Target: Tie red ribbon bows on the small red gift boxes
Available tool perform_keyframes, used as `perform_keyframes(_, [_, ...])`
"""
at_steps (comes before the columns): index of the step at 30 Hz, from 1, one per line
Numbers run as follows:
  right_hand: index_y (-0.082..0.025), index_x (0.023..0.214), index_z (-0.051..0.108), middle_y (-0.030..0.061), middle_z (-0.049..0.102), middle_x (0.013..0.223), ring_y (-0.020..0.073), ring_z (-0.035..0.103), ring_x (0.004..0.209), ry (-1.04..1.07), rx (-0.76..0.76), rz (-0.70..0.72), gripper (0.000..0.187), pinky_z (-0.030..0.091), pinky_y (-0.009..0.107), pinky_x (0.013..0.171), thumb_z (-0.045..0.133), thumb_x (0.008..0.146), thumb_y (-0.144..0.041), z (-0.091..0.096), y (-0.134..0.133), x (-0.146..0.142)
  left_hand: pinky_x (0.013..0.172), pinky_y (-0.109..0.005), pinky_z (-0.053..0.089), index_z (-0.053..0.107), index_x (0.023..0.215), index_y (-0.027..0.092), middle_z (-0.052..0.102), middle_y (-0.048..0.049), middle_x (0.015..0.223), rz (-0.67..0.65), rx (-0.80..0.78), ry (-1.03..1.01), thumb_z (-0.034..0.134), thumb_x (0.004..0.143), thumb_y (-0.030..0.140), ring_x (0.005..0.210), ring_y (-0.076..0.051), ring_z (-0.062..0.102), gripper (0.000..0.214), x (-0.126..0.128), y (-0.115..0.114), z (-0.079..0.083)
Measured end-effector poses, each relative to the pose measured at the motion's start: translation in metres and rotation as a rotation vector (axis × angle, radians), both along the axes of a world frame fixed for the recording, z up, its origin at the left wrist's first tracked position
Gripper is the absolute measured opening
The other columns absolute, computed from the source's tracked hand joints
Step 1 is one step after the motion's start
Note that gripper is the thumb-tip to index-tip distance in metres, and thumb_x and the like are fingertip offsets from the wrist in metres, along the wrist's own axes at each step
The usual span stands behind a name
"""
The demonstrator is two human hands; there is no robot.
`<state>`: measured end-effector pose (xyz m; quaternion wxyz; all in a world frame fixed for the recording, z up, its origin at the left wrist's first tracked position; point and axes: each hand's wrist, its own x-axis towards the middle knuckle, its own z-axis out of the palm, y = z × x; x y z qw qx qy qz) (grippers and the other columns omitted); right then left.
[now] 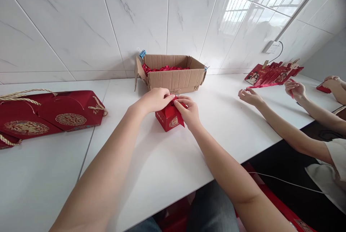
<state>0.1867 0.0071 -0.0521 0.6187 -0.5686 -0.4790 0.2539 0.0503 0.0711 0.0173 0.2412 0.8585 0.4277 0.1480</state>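
Note:
A small red gift box (167,121) with gold print stands upright on the white table in front of me. Red ribbon (180,119) is at its top, and one tail hangs down the right side. My left hand (159,99) pinches the ribbon at the top of the box from the left. From the right, my right hand (189,110) grips the ribbon too, its fingers close to the left thumb. The fingers partly cover the spot where the ribbon meets the box.
Behind the gift box is a cardboard box (173,79) holding red ribbon, with blue binder clips (142,54) on it. Larger red gift boxes (54,113) with rope handles stand left. At right, a co-worker's hands (251,98) hold ribbon near a row of red photo boxes (273,74).

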Motion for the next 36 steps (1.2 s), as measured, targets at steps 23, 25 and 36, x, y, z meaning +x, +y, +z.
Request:
perform_keyframes(23, [-0.024, 0.072, 0.064, 0.0028, 0.069, 0.087, 0.0231, 0.062, 0.091, -0.295, 0.099, -0.103, 0.007, 0.045, 0.045, 0.091, 0.058, 0.074, -0.025, -0.001, 0.003, 0.008, 0.059, -0.027, 0.045, 0.063, 0.085, 0.022, 0.068, -0.0014, 0.087, -0.049, -0.115, -0.082, 0.052, 0.079, 0.031, 0.075, -0.017, 0.061, 0.016, -0.010, 0.006, 0.004])
perform_keyframes(25, [-0.024, 0.072, 0.063, 0.0023, 0.070, 0.087, 0.0231, 0.062, 0.090, -0.288, 0.084, -0.096, 0.006, 0.045, 0.046, 0.090, 0.058, 0.075, -0.026, -0.001, 0.003, 0.007, 0.063, -0.026, 0.047, 0.064, 0.087, 0.023, 0.069, -0.0004, 0.090, -0.094, -0.135, -0.077, 0.055, 0.073, 0.023, 0.078, -0.017, 0.063, 0.017, -0.013, 0.008, 0.004])
perform_keyframes(36, [-0.024, 0.073, 0.061, 0.0016, 0.069, 0.083, 0.0222, 0.061, 0.089, -0.338, 0.140, -0.095, 0.006, 0.045, 0.042, 0.088, 0.055, 0.074, -0.024, 0.001, 0.001, 0.006, 0.059, -0.026, 0.046, 0.061, 0.085, 0.021, 0.066, -0.0015, 0.085, -0.143, -0.038, -0.072, 0.059, 0.071, 0.027, 0.072, -0.015, 0.059, 0.015, -0.008, 0.009, -0.001])
